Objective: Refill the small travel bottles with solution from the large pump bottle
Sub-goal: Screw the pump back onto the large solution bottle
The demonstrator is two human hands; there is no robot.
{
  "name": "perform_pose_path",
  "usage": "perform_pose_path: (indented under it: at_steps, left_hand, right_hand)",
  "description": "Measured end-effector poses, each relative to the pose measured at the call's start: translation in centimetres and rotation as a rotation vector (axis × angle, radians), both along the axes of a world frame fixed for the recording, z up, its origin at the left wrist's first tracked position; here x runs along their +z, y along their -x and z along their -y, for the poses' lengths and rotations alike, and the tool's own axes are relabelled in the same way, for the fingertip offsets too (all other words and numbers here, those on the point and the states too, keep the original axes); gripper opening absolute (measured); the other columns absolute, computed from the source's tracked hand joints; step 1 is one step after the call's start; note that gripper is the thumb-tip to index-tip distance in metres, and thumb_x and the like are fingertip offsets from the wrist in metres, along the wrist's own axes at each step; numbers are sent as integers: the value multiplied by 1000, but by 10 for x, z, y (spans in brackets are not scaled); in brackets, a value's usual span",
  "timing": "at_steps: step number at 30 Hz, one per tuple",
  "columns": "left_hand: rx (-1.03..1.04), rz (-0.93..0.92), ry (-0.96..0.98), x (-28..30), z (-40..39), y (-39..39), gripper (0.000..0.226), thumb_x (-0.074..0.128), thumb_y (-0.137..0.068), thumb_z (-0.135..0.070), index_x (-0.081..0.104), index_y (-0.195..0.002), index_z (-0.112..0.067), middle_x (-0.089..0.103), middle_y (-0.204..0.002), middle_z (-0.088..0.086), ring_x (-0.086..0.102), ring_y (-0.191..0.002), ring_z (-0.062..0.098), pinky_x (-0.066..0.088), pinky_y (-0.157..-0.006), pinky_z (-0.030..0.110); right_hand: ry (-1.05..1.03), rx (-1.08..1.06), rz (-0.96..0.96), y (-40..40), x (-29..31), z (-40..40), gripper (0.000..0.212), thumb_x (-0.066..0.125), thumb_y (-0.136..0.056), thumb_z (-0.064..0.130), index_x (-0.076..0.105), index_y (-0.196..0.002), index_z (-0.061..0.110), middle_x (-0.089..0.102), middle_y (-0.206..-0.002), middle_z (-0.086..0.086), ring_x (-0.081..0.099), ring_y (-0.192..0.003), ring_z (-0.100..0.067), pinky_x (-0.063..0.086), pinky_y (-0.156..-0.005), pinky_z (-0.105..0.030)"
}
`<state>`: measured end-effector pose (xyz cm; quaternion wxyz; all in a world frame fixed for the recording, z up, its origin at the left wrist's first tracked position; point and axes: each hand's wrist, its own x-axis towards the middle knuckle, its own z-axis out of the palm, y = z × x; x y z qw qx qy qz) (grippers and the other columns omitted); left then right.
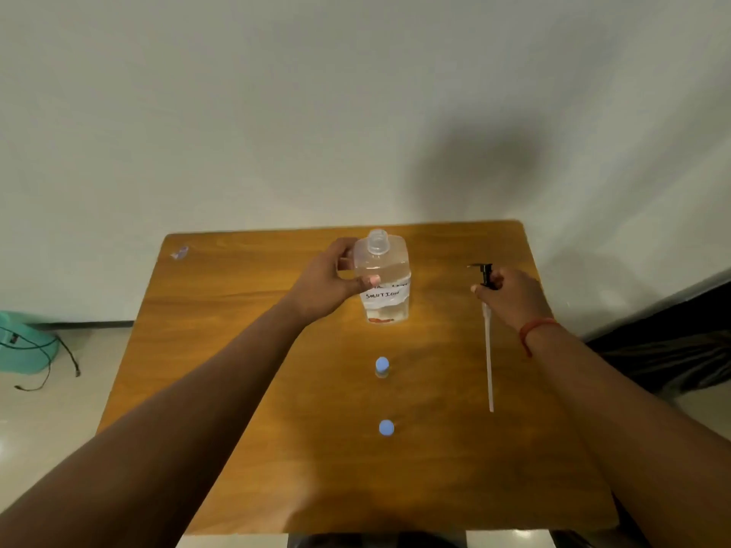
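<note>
Left hand (328, 284) wrapped around the uncapped large bottle (383, 280), upright at the tabletop's (257, 389) far middle. Right hand (512, 296) gripping the removed pump head (485, 275), its tube (489, 361) trailing nearer. Two blue-capped travel bottles (382, 367) (386, 427) standing in line in front.

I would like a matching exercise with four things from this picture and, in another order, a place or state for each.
Things:
1. large bottle
2. pump head
3. nearer travel bottle
4. torn sticker

States:
A. far left corner of the table
B. held by the right hand, tube hanging down
C. neck open, gripped by the left hand
D. blue cap on, untouched

Pairs: 1-C, 2-B, 3-D, 4-A
</note>
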<state>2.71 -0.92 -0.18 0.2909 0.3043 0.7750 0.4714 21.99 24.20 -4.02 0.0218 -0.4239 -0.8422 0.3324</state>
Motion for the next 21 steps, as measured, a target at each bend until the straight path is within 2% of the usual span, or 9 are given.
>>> perform_pose_path:
  at_steps: [3, 7, 10, 14, 18, 21]
  left_hand:
    - [-10, 6, -26, 38, 1, 6, 55, 86, -78, -40, 59, -125, -30, 69, -116, -9, 65, -110, 10, 55, -94, 35]
    - [-49, -22, -59, 99, 4, 10, 56, 84, -71, -49, 62, -120, -32, 70, -112, -8, 69, -101, 10, 60, -87, 34]
    - [-88, 2, -78, 146, 5, 16, 51, 85, -78, -35, 62, -122, -26, 71, -111, -1, 72, -99, 16, 63, -85, 38]
    - [-131, -45, -84, 214, 5, 25, 39, 82, -85, -28, 62, -117, -19, 69, -115, 4, 74, -94, 12, 62, -73, 29]
    - [-119, -97, -114, 275, 7, 31, 38, 82, -86, -29, 64, -117, -15, 67, -119, 11, 74, -101, 18, 64, -83, 47]
    - [-107, -165, -148, 324, 9, 36, 38, 81, -86, -30, 65, -117, -15, 67, -120, 14, 72, -105, 21, 62, -85, 52]
  right_hand:
    - [-25, 20, -48, 11, 32, -4, 20, 69, -88, 37, 56, -94, 23, 58, -85, 6, 57, -78, -15, 43, -67, -27]
    - [-103, 90, -115, 29, 87, -7, 19, 70, -88, 35, 62, -92, 18, 64, -85, 1, 60, -76, -13, 45, -63, -27]
    - [-161, 124, -190, 41, 134, -8, 19, 71, -87, 33, 62, -91, 16, 64, -85, 0, 61, -79, -17, 50, -69, -32]
    - [-192, 151, -300, 57, 205, -10, 24, 72, -86, 32, 52, -75, 22, 56, -75, 5, 55, -65, -11, 39, -57, -26]
    - [-230, 170, -369, 77, 278, -12, 28, 74, -84, 33, 52, -73, 19, 54, -74, 5, 52, -66, -11, 35, -57, -26]
    - [-275, 178, -460, 87, 343, -13, 30, 75, -83, 34, 53, -71, 17, 54, -71, 4, 52, -65, -13, 35, -56, -26]
